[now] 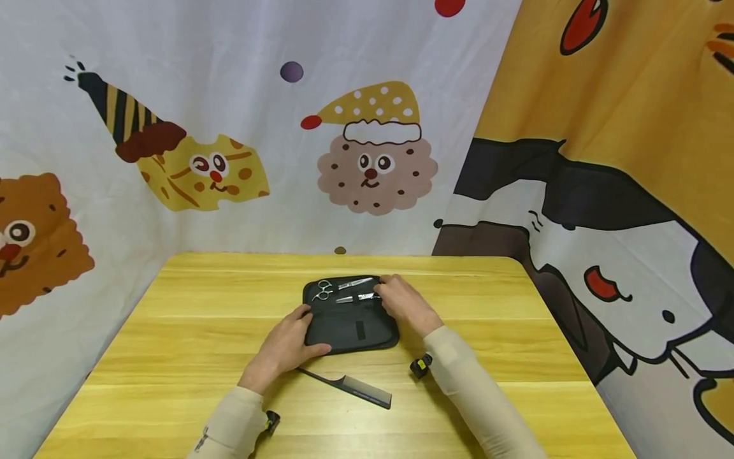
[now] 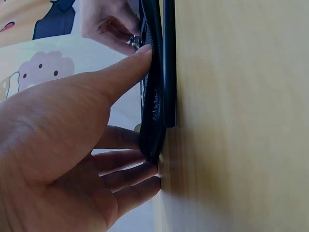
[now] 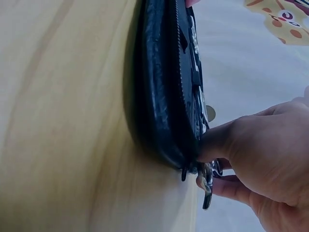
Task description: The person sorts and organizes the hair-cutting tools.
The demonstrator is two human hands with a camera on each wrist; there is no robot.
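Note:
A black zip case (image 1: 335,328) lies unfolded on the table. Inside its far half are silver scissors (image 1: 323,292) with their handles to the left. A second pair of scissors (image 3: 207,181), handles to the right, sits just below them; its blades point left under a strap. My right hand (image 1: 404,303) pinches the handles of this second pair at the case's right edge. At the left edge, my left hand (image 1: 287,344) rests against the case with fairly straight fingers, its thumb (image 2: 130,65) pressing on the near part. A dark tail comb (image 1: 361,389) lies in front.
The wooden table (image 1: 201,306) ends at a printed cloth backdrop (image 1: 246,229) behind it and on both sides. Small black wrist cameras (image 1: 421,366) are worn on both sleeved forearms.

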